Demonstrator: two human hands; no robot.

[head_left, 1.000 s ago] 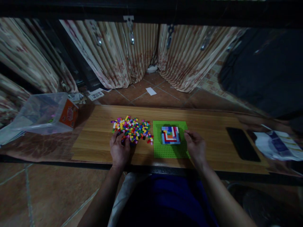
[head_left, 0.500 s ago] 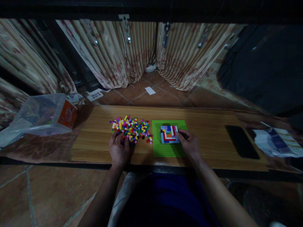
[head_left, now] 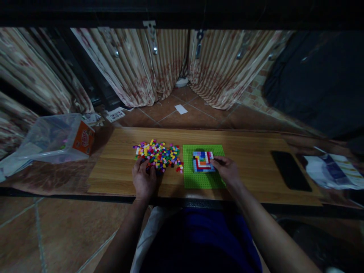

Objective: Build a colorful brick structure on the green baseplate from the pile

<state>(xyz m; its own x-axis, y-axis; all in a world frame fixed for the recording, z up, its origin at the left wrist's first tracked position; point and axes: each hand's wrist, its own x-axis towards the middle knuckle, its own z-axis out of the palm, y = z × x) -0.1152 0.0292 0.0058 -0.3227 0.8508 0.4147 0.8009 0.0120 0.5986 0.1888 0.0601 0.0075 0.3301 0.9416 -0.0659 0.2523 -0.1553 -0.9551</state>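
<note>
A green baseplate [head_left: 200, 181] lies on the wooden board [head_left: 250, 159] with a small square build of coloured bricks [head_left: 202, 160] on it. My right hand [head_left: 227, 171] rests on the plate, its fingertips pinched against the build's right edge. A loose heap of small coloured bricks [head_left: 159, 153] lies left of the plate. My left hand [head_left: 143, 179] sits at the heap's near edge, fingers curled down onto the bricks; what they hold is hidden.
A clear plastic tub [head_left: 54, 137] with an orange label stands at the far left. A black phone [head_left: 290, 170] lies on the board at the right, beside a white bag [head_left: 330, 171]. Curtains and tiled floor lie beyond the board.
My right hand moved left from the plate's right edge to the build's right side. My left hand stayed at the heap.
</note>
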